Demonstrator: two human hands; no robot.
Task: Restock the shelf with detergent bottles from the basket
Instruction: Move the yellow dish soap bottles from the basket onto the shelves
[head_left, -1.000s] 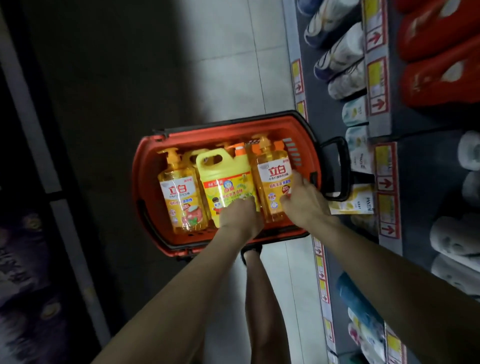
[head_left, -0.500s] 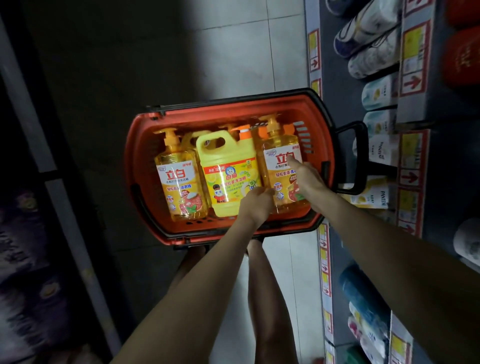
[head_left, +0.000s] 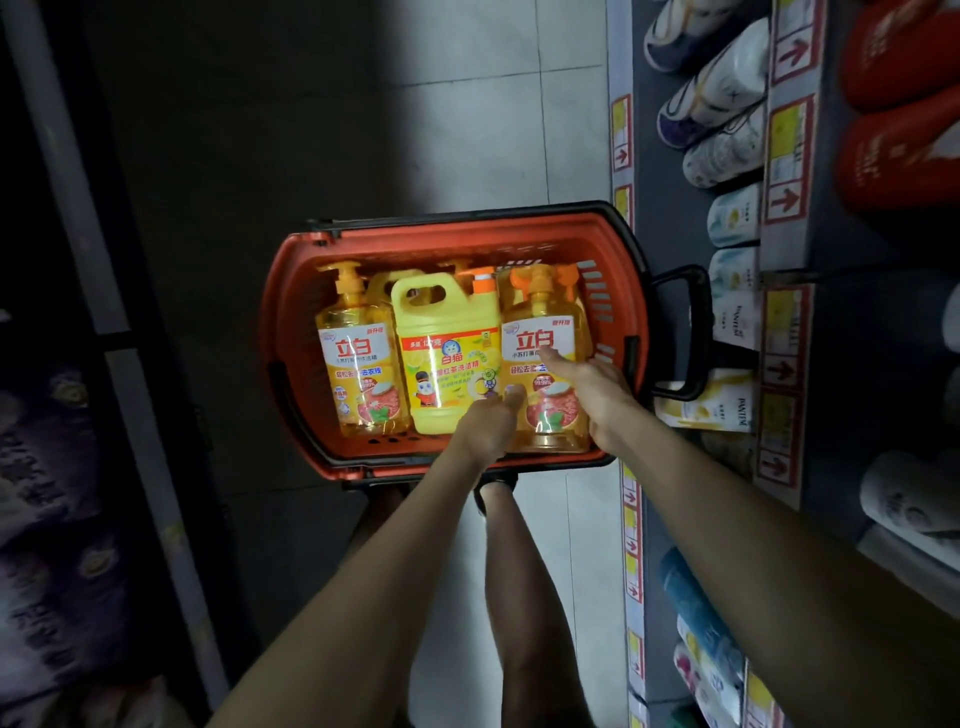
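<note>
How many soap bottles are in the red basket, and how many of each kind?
Orange pump bottles: 2
Yellow handled jug: 1
Total in plain view: 3. More caps poke up behind them, too hidden to count.
</note>
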